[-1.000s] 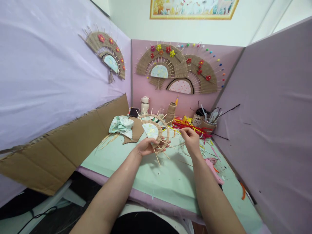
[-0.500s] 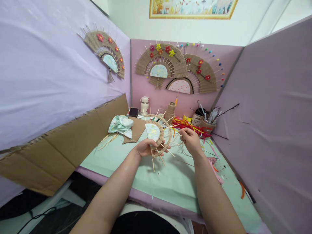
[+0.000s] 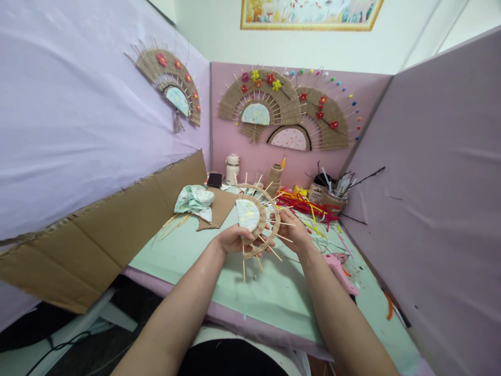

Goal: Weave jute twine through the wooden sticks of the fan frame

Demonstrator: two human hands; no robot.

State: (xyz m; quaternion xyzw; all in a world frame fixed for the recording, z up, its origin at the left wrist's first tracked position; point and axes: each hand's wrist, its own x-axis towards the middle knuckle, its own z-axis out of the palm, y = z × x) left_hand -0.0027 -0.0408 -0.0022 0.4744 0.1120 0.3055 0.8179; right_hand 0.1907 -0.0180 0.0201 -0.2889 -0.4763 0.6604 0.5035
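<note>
Head view, sole camera.

Change: the right hand (image 3: 293, 230) has come in from a spot apart from the outer band; its fingertips are now at the right edge of the half-round woven piece (image 3: 248, 214), among the thin sticks (image 3: 243, 269). The piece has also turned a little and shifted slightly toward the right hand.

Left hand (image 3: 237, 238): clamped on the piece, thumb over the lower part of the printed centre, other fingers behind and showing between the woven bands. The piece is held tilted above the table (image 3: 176, 261), its curved side toward the right fingers.

Right fingers: bent close together at the outer band; cannot tell whether they pinch a strand, a stick or the band itself. No strand can be made out between them and the band.

Judgement: the work is now at the band itself, with the left grip steadying it.

Surroundings: twine spool (image 3: 275, 177) beyond the right fingers; red strips (image 3: 309, 206) beyond and right of them; pink tool (image 3: 340, 271) right of and nearer than them; crumpled cloth (image 3: 194, 200) beyond and left of the left fingers.
</note>
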